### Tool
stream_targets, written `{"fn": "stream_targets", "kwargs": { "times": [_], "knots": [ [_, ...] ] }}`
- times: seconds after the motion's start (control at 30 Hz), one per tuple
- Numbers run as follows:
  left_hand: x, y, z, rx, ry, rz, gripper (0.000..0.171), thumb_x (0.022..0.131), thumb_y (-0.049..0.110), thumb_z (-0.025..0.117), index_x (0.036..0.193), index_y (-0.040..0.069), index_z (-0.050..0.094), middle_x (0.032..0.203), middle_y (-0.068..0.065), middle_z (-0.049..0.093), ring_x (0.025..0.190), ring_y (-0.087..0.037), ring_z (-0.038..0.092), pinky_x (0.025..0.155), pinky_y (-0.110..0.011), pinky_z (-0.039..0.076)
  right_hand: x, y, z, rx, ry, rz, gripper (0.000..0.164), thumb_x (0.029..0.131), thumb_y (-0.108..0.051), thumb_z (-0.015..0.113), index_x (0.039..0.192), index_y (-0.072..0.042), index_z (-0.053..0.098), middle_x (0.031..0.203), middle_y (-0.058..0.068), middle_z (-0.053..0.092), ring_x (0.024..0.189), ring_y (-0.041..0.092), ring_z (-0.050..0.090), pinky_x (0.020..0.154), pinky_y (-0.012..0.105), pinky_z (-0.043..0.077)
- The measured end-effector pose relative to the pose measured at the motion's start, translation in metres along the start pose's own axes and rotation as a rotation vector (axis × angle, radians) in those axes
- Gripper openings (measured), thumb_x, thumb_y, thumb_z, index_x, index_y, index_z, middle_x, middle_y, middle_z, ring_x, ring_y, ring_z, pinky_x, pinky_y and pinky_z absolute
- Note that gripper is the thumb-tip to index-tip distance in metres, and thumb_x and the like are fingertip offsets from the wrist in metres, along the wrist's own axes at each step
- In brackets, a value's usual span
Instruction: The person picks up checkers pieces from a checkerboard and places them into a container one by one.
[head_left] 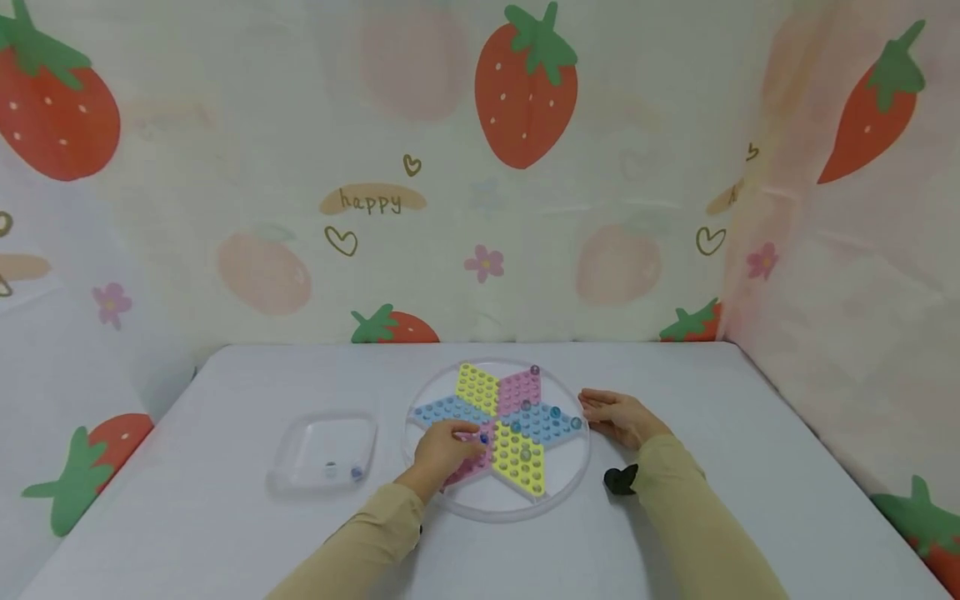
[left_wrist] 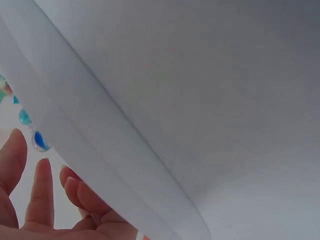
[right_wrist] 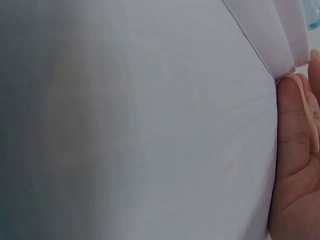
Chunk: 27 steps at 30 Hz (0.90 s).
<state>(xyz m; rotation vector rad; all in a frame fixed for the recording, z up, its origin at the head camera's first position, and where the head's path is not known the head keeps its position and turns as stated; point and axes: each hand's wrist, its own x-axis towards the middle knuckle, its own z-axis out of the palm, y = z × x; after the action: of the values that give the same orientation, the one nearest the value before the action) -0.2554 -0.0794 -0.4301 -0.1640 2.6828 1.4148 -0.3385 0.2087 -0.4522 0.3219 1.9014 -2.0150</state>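
Observation:
A round Chinese checkers board with a star of pink, yellow and blue sections lies on the table, several glass marbles in its holes. Over the near-left pink section is my left hand, thumb and index finger spread. A dark blue marble sits just at their tips. The left wrist view shows this blue marble at the fingertips with a gap around it. My right hand rests at the board's right rim, fingers fairly straight; in the right wrist view the fingertips are against the white rim.
A clear square tray stands left of the board, with a blue marble and a paler marble in it. White cloth covers the table. A strawberry-print curtain closes off the back and sides.

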Motion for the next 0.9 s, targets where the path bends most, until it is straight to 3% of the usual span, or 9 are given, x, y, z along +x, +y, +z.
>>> {"fn": "stream_targets", "kwargs": {
  "times": [0.17, 0.37, 0.47, 0.63, 0.77, 0.9],
  "knots": [
    [0.006, 0.001, 0.002, 0.075, 0.032, 0.01, 0.033, 0.079, 0.019, 0.08, 0.111, 0.011, 0.074, 0.096, -0.005, 0.066, 0.087, -0.022, 0.056, 0.08, -0.04, 0.047, 0.002, -0.004, 0.002, 0.01, -0.009, -0.001, 0.059, 0.092, 0.007, 0.06, 0.146, 0.003, 0.038, 0.144, 0.017, 0.046, 0.1, 0.009, 0.061, 0.086, 0.026, 0.051],
    [0.008, 0.004, 0.001, 0.094, 0.051, -0.006, 0.03, 0.079, 0.019, 0.081, 0.108, 0.014, 0.075, 0.098, -0.005, 0.067, 0.089, -0.023, 0.055, 0.082, -0.04, 0.047, 0.0, -0.009, 0.004, 0.012, -0.017, -0.007, 0.06, 0.091, 0.007, 0.061, 0.146, 0.004, 0.037, 0.145, 0.017, 0.046, 0.1, 0.009, 0.061, 0.087, 0.026, 0.051],
    [0.008, 0.006, 0.002, 0.1, 0.067, 0.001, 0.029, 0.079, 0.019, 0.081, 0.106, 0.014, 0.076, 0.102, -0.006, 0.068, 0.085, -0.02, 0.055, 0.078, -0.036, 0.047, 0.001, -0.012, 0.004, 0.002, -0.013, -0.008, 0.059, 0.092, 0.006, 0.061, 0.146, 0.003, 0.038, 0.146, 0.017, 0.043, 0.105, 0.011, 0.059, 0.09, 0.027, 0.05],
    [0.007, 0.009, 0.006, 0.1, 0.1, 0.027, 0.025, 0.078, 0.017, 0.081, 0.102, 0.012, 0.077, 0.091, -0.004, 0.07, 0.073, -0.016, 0.058, 0.067, -0.028, 0.048, 0.003, -0.013, 0.002, -0.015, -0.018, -0.008, 0.06, 0.092, 0.006, 0.061, 0.147, 0.003, 0.037, 0.149, 0.018, 0.04, 0.111, 0.014, 0.056, 0.091, 0.027, 0.049],
    [0.005, 0.01, 0.008, 0.094, 0.099, 0.014, 0.024, 0.079, 0.018, 0.08, 0.101, 0.012, 0.076, 0.094, -0.004, 0.069, 0.078, -0.018, 0.058, 0.069, -0.029, 0.047, 0.001, -0.008, 0.001, -0.008, -0.001, -0.008, 0.059, 0.091, 0.006, 0.062, 0.145, 0.003, 0.039, 0.144, 0.017, 0.046, 0.103, 0.011, 0.06, 0.087, 0.027, 0.051],
    [0.001, 0.007, 0.007, 0.049, 0.076, -0.045, 0.024, 0.08, 0.019, 0.079, 0.102, 0.011, 0.075, 0.098, -0.006, 0.067, 0.078, -0.018, 0.055, 0.066, -0.029, 0.046, -0.002, -0.001, 0.001, -0.005, 0.014, 0.004, 0.059, 0.09, 0.006, 0.064, 0.144, 0.004, 0.04, 0.14, 0.016, 0.051, 0.095, 0.009, 0.062, 0.085, 0.027, 0.052]
  ]
}}
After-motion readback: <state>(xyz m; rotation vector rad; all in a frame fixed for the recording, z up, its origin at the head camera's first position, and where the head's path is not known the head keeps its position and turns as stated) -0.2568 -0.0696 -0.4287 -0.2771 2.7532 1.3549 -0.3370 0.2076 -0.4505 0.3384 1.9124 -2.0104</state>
